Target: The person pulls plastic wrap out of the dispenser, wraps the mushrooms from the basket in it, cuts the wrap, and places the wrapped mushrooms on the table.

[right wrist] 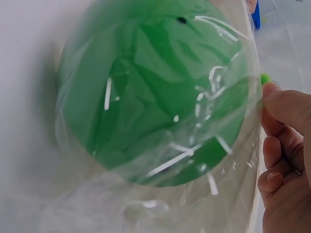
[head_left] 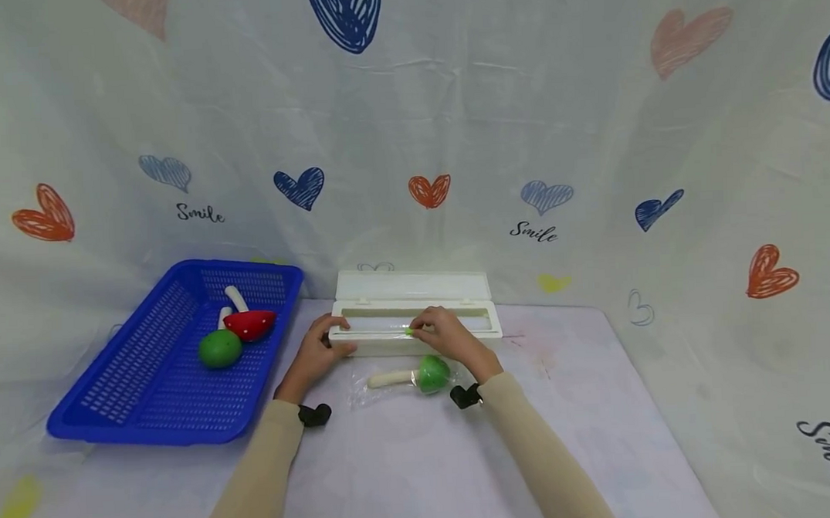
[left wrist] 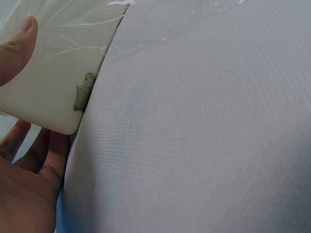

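Heart-printed sheeting [head_left: 464, 118] is hanging behind the bench [head_left: 397, 476], where a film-wrapped green mushroom [head_left: 430, 374] is lying before the white dispenser box [head_left: 380, 346]. The left hand [head_left: 315, 354] is gripping the box's end, the right hand [head_left: 449, 336] pinching a small green tab [head_left: 410, 331]; steadying firmly while sliding evenly is probably serving best.

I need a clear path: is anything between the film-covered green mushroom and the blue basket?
Yes. In the head view, the person's left hand, the black device at its wrist and the left sleeve come between the green mushroom and the blue basket.
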Tool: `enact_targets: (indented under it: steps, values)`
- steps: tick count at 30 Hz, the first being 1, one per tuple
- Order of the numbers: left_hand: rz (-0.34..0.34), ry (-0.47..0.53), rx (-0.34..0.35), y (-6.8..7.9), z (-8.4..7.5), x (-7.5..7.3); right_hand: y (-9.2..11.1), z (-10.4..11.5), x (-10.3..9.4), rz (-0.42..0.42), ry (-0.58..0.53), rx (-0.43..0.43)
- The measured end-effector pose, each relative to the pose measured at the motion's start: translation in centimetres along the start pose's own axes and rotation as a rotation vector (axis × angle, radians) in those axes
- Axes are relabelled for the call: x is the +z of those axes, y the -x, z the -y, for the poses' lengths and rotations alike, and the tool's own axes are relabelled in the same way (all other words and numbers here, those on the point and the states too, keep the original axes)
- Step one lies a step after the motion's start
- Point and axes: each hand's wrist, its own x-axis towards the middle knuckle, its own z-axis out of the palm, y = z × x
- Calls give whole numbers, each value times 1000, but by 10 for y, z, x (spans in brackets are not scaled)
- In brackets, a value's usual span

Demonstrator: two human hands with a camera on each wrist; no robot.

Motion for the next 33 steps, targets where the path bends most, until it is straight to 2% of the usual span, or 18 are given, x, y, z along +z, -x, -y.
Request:
enact_targets:
  steps: [8, 16, 22, 33]
  values:
    - [-15, 23, 46, 1, -1, 2, 5, -3, -2, -17, 9, 17]
    - [0, 5, -7, 1, 1, 2, 12, -9, 0, -57, 20, 3]
    - [1, -6, -4, 0, 2, 2, 15, -12, 0, -81, 32, -34]
    - [-8, 15, -53, -1, -1, -1, 23, -19, -10, -95, 57, 9]
